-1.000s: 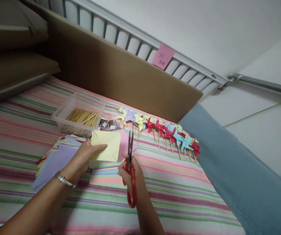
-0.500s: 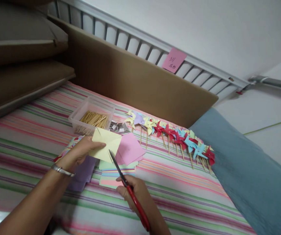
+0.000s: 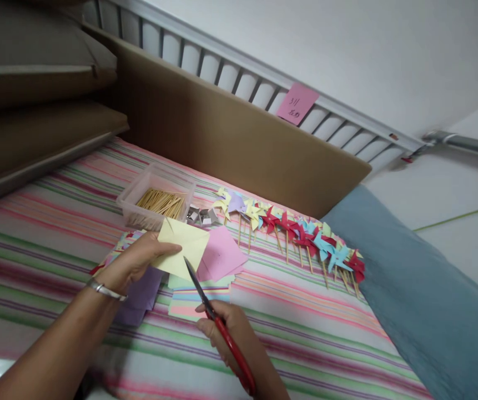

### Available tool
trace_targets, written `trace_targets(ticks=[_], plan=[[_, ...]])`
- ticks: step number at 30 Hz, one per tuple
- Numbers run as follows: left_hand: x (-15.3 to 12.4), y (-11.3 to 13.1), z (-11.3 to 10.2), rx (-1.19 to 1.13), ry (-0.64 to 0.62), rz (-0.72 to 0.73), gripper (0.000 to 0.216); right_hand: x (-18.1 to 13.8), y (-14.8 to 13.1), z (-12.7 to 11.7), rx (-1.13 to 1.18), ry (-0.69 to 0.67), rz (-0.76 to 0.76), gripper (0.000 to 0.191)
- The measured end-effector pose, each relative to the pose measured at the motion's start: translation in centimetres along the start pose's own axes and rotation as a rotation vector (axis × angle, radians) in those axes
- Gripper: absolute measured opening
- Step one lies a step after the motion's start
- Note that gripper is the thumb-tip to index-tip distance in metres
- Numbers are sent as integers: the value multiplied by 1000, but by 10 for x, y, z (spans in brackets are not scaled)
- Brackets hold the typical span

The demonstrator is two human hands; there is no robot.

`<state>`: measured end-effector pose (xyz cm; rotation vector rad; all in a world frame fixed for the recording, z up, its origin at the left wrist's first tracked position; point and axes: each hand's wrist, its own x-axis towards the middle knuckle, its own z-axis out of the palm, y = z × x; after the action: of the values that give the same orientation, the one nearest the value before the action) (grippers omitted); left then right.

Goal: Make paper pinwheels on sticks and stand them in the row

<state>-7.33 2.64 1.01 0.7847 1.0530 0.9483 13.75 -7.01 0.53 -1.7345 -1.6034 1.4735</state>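
Note:
My left hand point(image 3: 147, 253), with a silver bracelet at the wrist, pinches a square of pale yellow paper point(image 3: 189, 241) between thumb and fingers. A slit shows near the sheet's upper left corner. My right hand point(image 3: 228, 328) is closed round red-handled scissors point(image 3: 232, 353). The tips of the blades touch or overlap the paper's lower edge, and the blades look nearly together. Under and beside the sheet lie pink paper squares point(image 3: 222, 253), a fanned stack of coloured paper point(image 3: 199, 300) and purple paper point(image 3: 136, 303).
Behind the left hand stands a clear plastic box point(image 3: 128, 205) of thin wooden sticks point(image 3: 161, 203), with small metal pieces point(image 3: 201, 215) beside it. Finished paper pinwheels point(image 3: 288, 225) on sticks lie in a row to the right. A brown board point(image 3: 239, 133) borders the striped cloth point(image 3: 305, 344).
The yellow paper has shifted slightly to the right with my left hand. The scissor blades have moved slightly left and look closer together.

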Motion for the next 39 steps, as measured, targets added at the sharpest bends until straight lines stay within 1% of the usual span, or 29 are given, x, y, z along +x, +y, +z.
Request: trace_targets(ticks=[3,9,18,25,28,31,33,35,37,39], plan=[[1,-1,-1,-31,-29,3,37,-2,-2,2,0,35,-5,31],[0,-2,-1,-23,-39,10,30,-3,-3,5,19,60,-23,29],[-1,0,-1,-17,-46,0,35,-2,-6,3,6,33,-39,29],[1,-2,-1,3,-34,-10,29,-2,-2,2,-56,1,-91,27],[3,-4,-4,13,-3,1,29,-5,4,-4,-94,-41,-113,26],[3,-3,-10,7,27,32,32,-13,8,-21,-106,-98,-63,28],[2,-1,-13,14,35,41,33,-17,8,-35,-76,-57,-58,33],[1,-1,-13,38,15,10,31,-18,8,-48,-11,56,-127,39],[-1,-4,-8,72,-48,-39,30,-15,7,-54,67,180,-223,43],[-3,-9,2,114,-123,-80,29,-7,7,-53,154,269,-281,46]])
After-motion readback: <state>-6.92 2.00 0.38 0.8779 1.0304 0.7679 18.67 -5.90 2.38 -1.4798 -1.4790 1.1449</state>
